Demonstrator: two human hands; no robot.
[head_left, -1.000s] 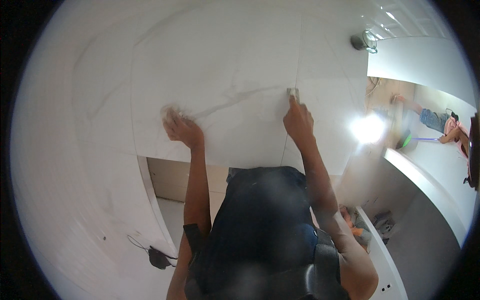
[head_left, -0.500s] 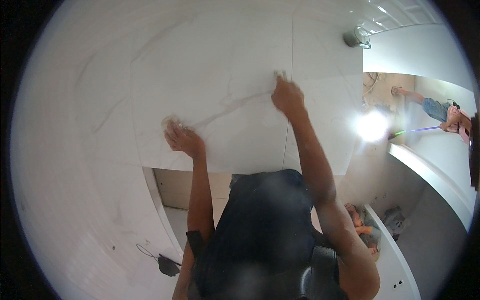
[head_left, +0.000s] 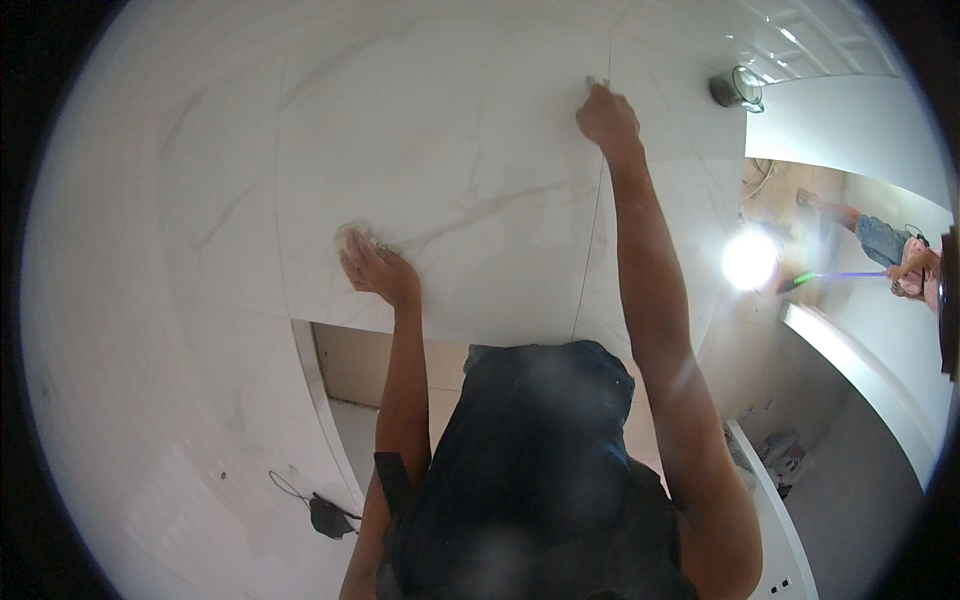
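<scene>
My left hand presses a pale, crumpled wad, perhaps a cloth, against the white slab surface with grey veins. Its fingers are bent over the wad. Farther off and to the right, my right hand is closed beside the thin dark seam between two slabs. A small pale-grey piece sticks out past its fingertips; I cannot make out what it is. The right arm is stretched almost straight.
A clear glass jug stands at the far right corner. A glaring lamp shines past the right edge, near another person holding a long-handled broom. A black corded object lies at lower left.
My right hand has slid away from me and slightly right, toward the seam. My left hand has barely moved across the slab. The view has shifted a little.
</scene>
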